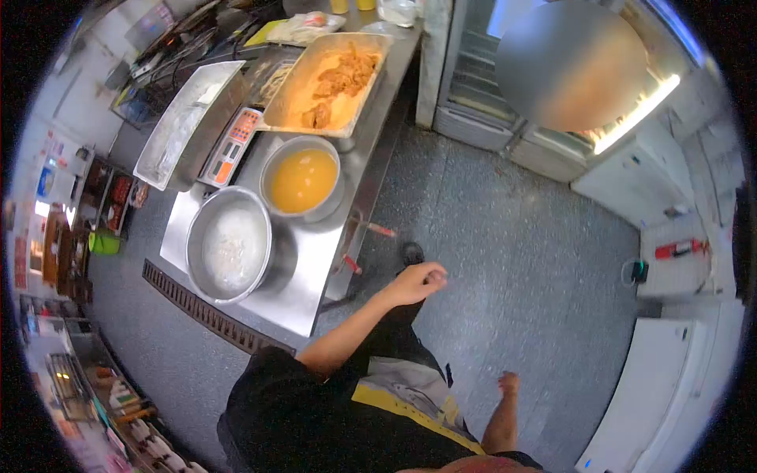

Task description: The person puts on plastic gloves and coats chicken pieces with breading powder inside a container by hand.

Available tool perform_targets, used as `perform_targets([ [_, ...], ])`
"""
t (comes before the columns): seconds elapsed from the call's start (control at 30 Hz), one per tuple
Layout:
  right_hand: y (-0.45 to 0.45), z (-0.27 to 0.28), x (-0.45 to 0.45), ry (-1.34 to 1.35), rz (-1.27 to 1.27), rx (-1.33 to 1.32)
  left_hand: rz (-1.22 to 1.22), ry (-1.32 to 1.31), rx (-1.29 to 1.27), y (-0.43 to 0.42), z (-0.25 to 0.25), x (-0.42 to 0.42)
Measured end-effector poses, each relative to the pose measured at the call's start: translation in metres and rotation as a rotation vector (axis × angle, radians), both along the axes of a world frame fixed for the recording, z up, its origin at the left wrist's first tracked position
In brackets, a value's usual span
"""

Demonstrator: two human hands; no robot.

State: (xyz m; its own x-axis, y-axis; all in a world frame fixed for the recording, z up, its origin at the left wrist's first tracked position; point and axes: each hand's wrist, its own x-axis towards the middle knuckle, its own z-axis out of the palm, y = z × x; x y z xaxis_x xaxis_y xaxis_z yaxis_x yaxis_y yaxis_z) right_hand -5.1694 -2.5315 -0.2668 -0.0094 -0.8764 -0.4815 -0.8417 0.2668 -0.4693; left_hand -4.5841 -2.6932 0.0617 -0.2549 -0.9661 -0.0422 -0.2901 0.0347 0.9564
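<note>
My left hand is in front of my body over the grey floor, off the corner of the steel table. Its fingers are loosely bent, with a gap at the thumb, and nothing shows in them. Low beside my body hangs my right hand, small in view, its fingers slightly bent and no object visible in it. Nearest to my left hand on the table are a round metal pot of whitish contents and a second pot holding yellow-orange liquid with pale lumps.
On the steel table are a rectangular pan of orange-coated pieces, a digital scale and a long metal tray. Red-handled parts jut from the table's side. A person, blurred out, is by the lit fridge. A white chest stands right.
</note>
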Motion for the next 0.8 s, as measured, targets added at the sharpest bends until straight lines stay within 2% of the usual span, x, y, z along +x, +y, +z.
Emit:
perform_targets([
  [0.03,-0.072,0.024,0.0,-0.08,-0.459,0.086,0.114,0.037,-0.021,-0.017,-0.002,0.016],
  [0.1,-0.2,0.101,0.045,-0.123,-0.596,-0.089,0.248,0.077,-0.061,-0.066,0.003,0.046],
  [0.17,-0.298,0.136,0.091,-0.522,-0.613,-0.197,0.27,0.055,-0.125,-0.11,0.019,0.073],
  [0.23,-0.377,0.155,0.162,-0.499,-0.603,-0.116,0.264,0.031,-0.108,-0.162,0.025,0.101],
  [0.27,-0.41,0.156,0.19,-0.473,-0.438,-0.085,0.286,0.045,-0.147,-0.185,0.037,0.112],
  [0.33,-0.475,0.12,0.235,-0.422,-0.127,-0.081,0.357,0.047,-0.179,-0.222,0.067,0.131],
  [0.4,-0.529,0.165,0.326,0.0,0.347,-0.25,0.444,0.083,-0.172,-0.247,0.09,0.149],
  [0.47,-0.585,0.168,0.389,-0.121,0.336,-0.274,0.548,0.086,-0.159,-0.264,0.113,0.172],
  [0.53,-0.643,0.163,0.441,-0.14,0.478,-0.323,0.633,0.149,-0.098,-0.269,0.122,0.192],
  [0.6,-0.706,0.165,0.499,-0.232,0.533,-0.283,0.813,0.257,-0.028,-0.272,0.114,0.206],
  [0.67,-0.774,0.171,0.564,-0.241,0.575,-0.405,0.979,0.269,0.021,-0.273,0.101,0.221],
  [0.73,-0.846,0.207,0.638,-0.462,0.554,-0.419,1.084,0.274,0.034,-0.286,0.106,0.233],
  [0.8,-0.918,0.249,0.715,-0.459,0.512,-0.401,1.188,0.282,0.05,-0.319,0.116,0.246],
])
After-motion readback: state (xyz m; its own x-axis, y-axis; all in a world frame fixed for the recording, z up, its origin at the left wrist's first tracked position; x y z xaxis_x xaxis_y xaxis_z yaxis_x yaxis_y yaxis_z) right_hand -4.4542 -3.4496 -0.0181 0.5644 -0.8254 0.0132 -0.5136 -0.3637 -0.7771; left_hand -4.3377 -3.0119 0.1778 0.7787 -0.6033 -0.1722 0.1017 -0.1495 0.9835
